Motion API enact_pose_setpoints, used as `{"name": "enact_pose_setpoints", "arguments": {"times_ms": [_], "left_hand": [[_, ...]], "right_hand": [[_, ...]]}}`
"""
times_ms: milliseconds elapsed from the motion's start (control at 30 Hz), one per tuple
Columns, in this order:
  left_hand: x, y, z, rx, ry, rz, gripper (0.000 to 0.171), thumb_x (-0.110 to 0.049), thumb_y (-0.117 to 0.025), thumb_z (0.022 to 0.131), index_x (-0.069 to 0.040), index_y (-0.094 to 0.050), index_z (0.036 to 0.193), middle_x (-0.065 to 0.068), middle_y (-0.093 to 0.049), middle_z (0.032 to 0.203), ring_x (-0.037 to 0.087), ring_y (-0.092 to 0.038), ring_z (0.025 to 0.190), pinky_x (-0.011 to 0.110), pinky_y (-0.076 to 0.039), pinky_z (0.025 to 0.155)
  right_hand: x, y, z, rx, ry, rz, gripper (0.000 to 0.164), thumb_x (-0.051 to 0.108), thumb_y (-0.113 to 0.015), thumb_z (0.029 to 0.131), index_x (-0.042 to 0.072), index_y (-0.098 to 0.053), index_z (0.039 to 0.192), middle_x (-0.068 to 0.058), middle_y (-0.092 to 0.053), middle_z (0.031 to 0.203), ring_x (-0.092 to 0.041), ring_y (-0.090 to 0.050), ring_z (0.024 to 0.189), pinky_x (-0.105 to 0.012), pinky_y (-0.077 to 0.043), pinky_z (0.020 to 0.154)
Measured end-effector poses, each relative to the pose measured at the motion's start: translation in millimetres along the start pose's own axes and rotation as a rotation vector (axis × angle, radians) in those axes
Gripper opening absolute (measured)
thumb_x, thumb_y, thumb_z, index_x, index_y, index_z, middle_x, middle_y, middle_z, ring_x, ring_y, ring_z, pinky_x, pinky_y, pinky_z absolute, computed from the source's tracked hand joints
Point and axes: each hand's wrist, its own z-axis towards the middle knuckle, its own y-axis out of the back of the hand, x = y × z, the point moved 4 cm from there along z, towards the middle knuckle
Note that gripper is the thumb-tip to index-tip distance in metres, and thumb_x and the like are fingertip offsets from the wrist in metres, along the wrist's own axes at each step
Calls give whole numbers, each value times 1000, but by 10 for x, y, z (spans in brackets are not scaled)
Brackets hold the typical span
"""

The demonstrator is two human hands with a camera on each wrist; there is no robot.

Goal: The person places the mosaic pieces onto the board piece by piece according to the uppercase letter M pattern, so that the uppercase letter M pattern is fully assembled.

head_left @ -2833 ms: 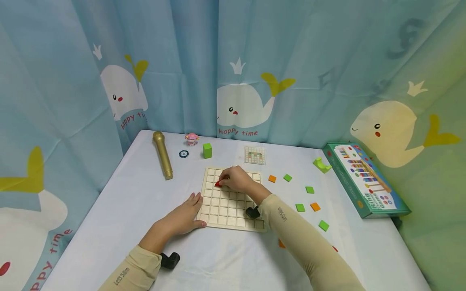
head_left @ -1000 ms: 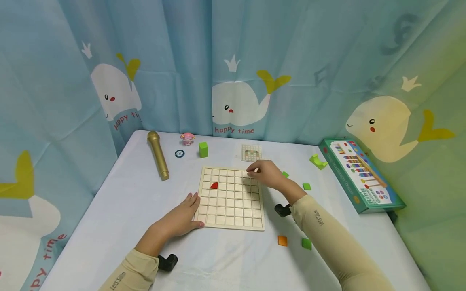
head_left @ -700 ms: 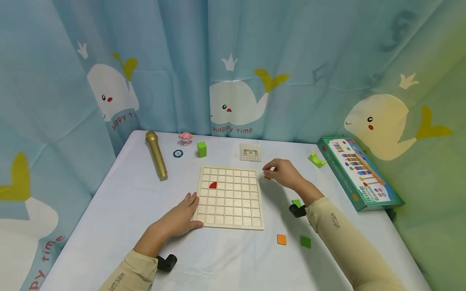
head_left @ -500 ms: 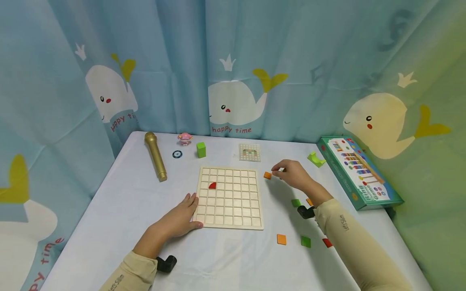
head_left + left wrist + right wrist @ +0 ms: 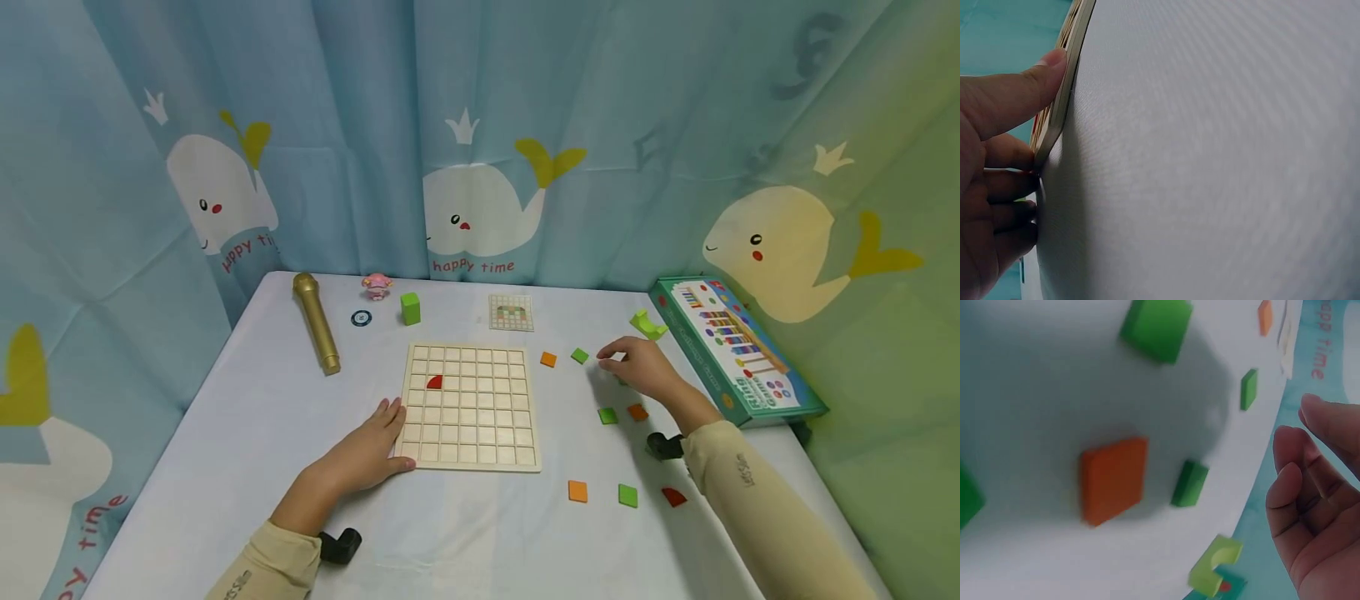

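A wooden grid board point(image 5: 477, 433) lies mid-table, with a red quarter-circle tile point(image 5: 435, 382) in one upper-left square. My left hand point(image 5: 366, 450) rests at its lower-left corner, fingers extended; the left wrist view has the thumb point(image 5: 1035, 84) along the board's edge point(image 5: 1067, 94). Above the loose tiles on the right hovers my right hand point(image 5: 641, 367), fingers loosely bent and nothing between them. Left of its fingertips is a green square tile point(image 5: 580, 356); another green tile point(image 5: 622, 381) is partly hidden beneath it. In the right wrist view an orange tile point(image 5: 1114, 481) lies below the hand.
More tiles lie at right, including an orange square point(image 5: 577, 491), a green square point(image 5: 627, 496) and a red quarter-circle point(image 5: 673, 497). Behind the board are a pattern card point(image 5: 512, 313), green block point(image 5: 410, 308) and pink figurine point(image 5: 377, 286). A gold microphone point(image 5: 317, 325) and game box point(image 5: 738, 350) flank them.
My right hand has let go of the red tile on the board and moved right, past the orange tile, over the green ones. The left hand keeps its place on the board.
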Motion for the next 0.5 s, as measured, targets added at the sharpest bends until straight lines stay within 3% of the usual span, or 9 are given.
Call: {"name": "enact_pose_setpoints", "arguments": {"times_ms": [500], "left_hand": [[-22,24,-38,13,11,-13,87,-37,-72,93,11,-31,152,24,-23,162,39,-16,151,49,-25,118]], "right_hand": [[-440,4,-160,3,-59,-15,25,14,-70,95,1,-73,116,-25,-64,124,-27,-61,85,-36,-49,70]]}}
